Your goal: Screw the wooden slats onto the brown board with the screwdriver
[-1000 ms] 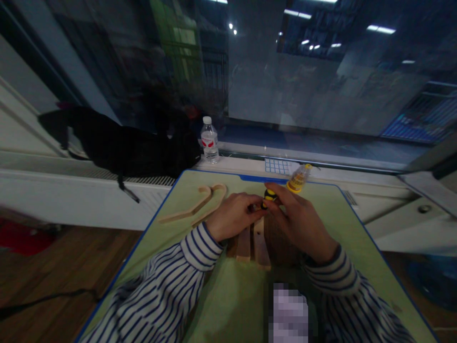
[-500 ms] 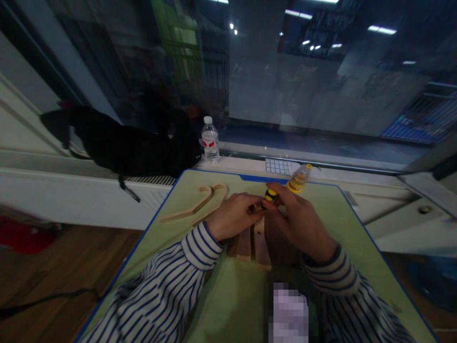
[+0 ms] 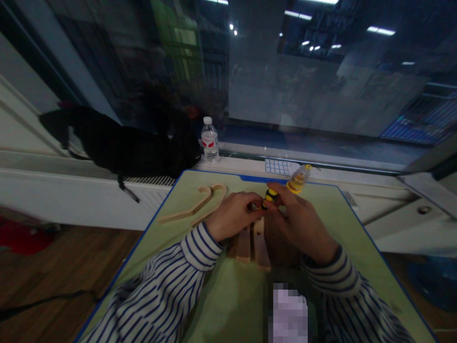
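My right hand [image 3: 303,221] grips a short yellow-and-black screwdriver [image 3: 271,195] by its handle. Closed at the lower end of the tool, my left hand [image 3: 235,214] has its fingertips pinched together, and what they hold is hidden. Under both hands lie two flat pieces of wood side by side, a left wooden piece [image 3: 244,247] and a right wooden piece [image 3: 262,250] with a small hole. A darker brown board [image 3: 285,243] shows beneath them. To the left of my left hand rest two hooked wooden strips [image 3: 193,209], one partly covered by that hand.
A yellow-capped clear bottle [image 3: 299,179] stands at the back of the green table [image 3: 221,305], which has a blue edge. Behind it, a water bottle [image 3: 210,143] and a black bag [image 3: 135,147] sit on the sill. A pixelated object [image 3: 290,314] lies at the near edge.
Both hands stay in almost the same place around the screwdriver. The left fingertips have shifted slightly; the wooden pieces look nearly unmoved.
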Demonstrator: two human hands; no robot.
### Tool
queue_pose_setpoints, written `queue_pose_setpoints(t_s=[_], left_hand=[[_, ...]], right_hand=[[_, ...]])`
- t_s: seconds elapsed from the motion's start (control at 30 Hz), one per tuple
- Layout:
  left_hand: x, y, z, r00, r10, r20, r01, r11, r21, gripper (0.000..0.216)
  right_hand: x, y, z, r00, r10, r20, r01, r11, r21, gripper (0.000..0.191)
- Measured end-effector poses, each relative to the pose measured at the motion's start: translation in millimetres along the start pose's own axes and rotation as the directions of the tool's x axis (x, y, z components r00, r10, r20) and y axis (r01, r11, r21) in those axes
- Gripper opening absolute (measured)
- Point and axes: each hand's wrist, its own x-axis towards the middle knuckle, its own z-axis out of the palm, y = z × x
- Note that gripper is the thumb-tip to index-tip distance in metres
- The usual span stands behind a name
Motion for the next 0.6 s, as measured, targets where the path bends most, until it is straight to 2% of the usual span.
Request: queue_pose_setpoints(t_s=[0.3, 0.6], left_hand=[[-1.2, 1.2, -1.1, 0.999, 0.017, 0.042, -0.017, 1.000, -0.004, 0.022], [-1.8, 0.0, -0.4, 0.999, 0.033, 0.023, -0.033, 0.999, -0.006, 0.023]], right_hand=[[-0.6, 1.7, 0.9, 1.000, 0.003, 0.000, -0.003, 1.000, 0.009, 0.036], [-1.1, 4.1, 4.8, 1.000, 0.004, -0.012, -0.004, 1.000, 0.013, 0.036]])
